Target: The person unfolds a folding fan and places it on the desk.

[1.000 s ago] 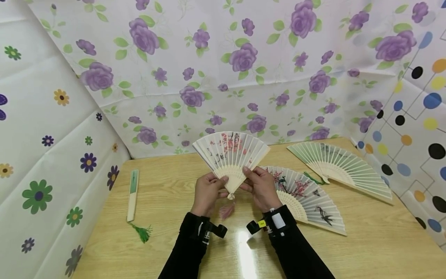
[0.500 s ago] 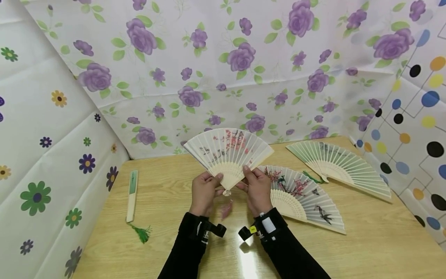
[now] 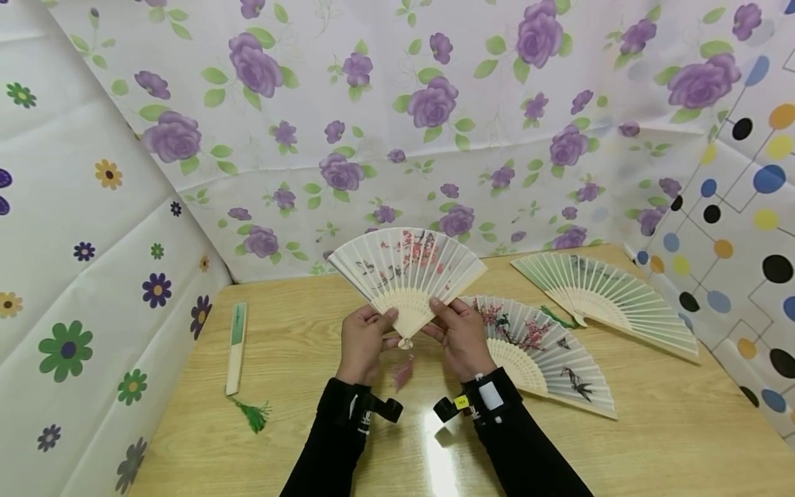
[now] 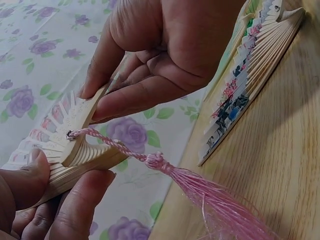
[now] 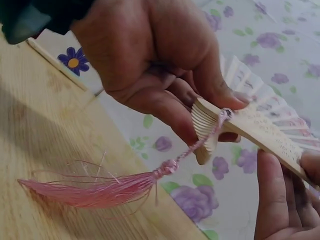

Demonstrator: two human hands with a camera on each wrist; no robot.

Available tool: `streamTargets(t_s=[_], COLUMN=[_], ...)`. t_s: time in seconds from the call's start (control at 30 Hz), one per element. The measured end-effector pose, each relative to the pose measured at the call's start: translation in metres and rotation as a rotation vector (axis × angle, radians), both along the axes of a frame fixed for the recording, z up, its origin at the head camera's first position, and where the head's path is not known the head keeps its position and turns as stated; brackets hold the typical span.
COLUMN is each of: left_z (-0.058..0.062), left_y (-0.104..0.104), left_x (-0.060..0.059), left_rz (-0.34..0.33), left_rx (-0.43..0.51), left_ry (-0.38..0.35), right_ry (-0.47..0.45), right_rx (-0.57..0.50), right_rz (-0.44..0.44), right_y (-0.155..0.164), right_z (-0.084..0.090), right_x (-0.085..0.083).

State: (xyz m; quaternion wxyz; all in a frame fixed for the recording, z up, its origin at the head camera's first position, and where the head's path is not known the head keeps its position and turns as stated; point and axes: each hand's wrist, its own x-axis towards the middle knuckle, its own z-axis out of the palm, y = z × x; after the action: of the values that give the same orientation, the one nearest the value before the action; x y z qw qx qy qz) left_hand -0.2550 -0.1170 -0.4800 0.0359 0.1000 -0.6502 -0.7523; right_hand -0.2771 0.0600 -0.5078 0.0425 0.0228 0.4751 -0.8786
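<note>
My left hand (image 3: pixel 361 343) and right hand (image 3: pixel 462 339) together hold a partly spread white folding fan (image 3: pixel 404 273) above the table. Each pinches one side of its pale ribs near the pivot, thumb in front and fingers behind. Red blossoms and dark branches decorate the leaf. From the pivot hangs a pink tassel (image 3: pixel 403 373), seen closely as a tassel (image 4: pixel 215 200) in the left wrist view and a tassel (image 5: pixel 100 190) in the right wrist view. Behind my right hand lies an open blossom-and-bird fan (image 3: pixel 549 352), partly covered by that hand.
A spread green fan (image 3: pixel 609 300) lies at the back right of the wooden table (image 3: pixel 298 428). At the left is a folded green fan (image 3: pixel 237 348) with a green tassel (image 3: pixel 253 415). Patterned cloths (image 3: pixel 397 124) stand along the back and both sides.
Over the past second the held fan has spread wider, its left edge swinging out to the left. Both hands have kept their hold. The fans on the table have not moved.
</note>
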Motion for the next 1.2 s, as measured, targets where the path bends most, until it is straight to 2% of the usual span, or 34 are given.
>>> streamTargets(t_s=[0.17,0.53,0.93,1.2], left_z=[0.000,0.000,0.001,0.002], left_y=[0.001,0.000,0.000,0.003], left_x=[0.000,-0.001,-0.001,-0.001], left_rz=[0.000,0.006,0.025,0.029], left_rx=[0.005,0.018,0.044,0.069], left_ry=[0.005,0.027,0.035,0.069], right_ry=[0.000,0.030,0.038,0.027], right_rx=[-0.014,-0.020,-0.039,-0.076], right_rz=[0.021,-0.123,-0.116,-0.179], right_y=[0.002,-0.011,-0.010,-0.014], right_z=[-0.001,0.005,0.005,0.006], right_x=[-0.002,0.012,0.010,0.013])
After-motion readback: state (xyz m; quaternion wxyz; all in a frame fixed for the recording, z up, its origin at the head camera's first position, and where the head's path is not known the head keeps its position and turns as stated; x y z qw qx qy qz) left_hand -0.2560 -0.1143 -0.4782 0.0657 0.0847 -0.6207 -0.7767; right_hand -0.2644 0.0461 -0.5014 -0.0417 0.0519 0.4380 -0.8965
